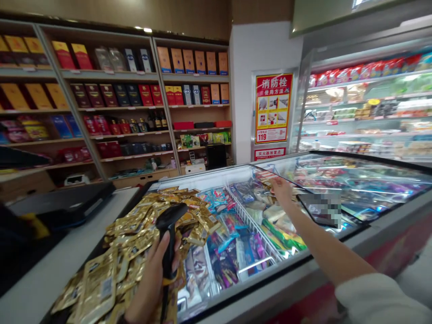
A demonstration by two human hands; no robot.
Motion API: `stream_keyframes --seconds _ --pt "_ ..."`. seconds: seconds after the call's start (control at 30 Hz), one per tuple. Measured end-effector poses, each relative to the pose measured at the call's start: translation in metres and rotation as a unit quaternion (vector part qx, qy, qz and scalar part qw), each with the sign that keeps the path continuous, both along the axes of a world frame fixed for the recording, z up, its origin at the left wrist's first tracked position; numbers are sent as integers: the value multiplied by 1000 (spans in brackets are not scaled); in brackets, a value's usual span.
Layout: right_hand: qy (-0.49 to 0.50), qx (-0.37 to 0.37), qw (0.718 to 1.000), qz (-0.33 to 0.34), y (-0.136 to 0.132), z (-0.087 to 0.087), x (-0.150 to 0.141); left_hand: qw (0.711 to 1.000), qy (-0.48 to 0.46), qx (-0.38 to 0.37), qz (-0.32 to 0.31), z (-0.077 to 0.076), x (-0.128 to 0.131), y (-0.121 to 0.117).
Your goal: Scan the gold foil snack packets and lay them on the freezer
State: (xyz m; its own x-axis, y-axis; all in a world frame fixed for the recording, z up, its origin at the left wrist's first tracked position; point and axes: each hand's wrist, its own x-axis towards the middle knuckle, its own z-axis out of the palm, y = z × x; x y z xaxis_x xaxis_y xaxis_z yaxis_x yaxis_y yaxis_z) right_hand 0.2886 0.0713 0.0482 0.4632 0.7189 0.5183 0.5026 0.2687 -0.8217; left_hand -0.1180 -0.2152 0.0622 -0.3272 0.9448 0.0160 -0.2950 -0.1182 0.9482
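My left hand (153,265) is wrapped round the handle of a black barcode scanner (170,220), whose head points up and to the right and whose cable hangs down. Beneath and around it lies a heap of gold foil food packets (131,243) on the left end of the chest freezer (216,301). My right arm stretches across the freezer, and my right hand (281,189) is at the dark edge of the sliding glass lid (337,180). Its fingers are curled; what they grip, if anything, is hidden. A phone (317,209) lies on the glass beside my forearm.
Wire dividers (249,225) split the freezer, which holds colourful frozen packs (232,252). To the left is a counter (37,265) with a black device (64,204). Boxed goods fill the shelves (118,108) behind; a lit chiller (367,103) stands at the right.
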Motion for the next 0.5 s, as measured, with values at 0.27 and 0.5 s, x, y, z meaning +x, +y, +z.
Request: stream_keyframes --seconds 0.27,0.5 --pt "114 -20 958 261 -12 -13 -167 997 26 66 38 4 -9 6" --pt "-198 -61 913 352 -69 -39 -262 994 35 88 58 -4 -13 13"
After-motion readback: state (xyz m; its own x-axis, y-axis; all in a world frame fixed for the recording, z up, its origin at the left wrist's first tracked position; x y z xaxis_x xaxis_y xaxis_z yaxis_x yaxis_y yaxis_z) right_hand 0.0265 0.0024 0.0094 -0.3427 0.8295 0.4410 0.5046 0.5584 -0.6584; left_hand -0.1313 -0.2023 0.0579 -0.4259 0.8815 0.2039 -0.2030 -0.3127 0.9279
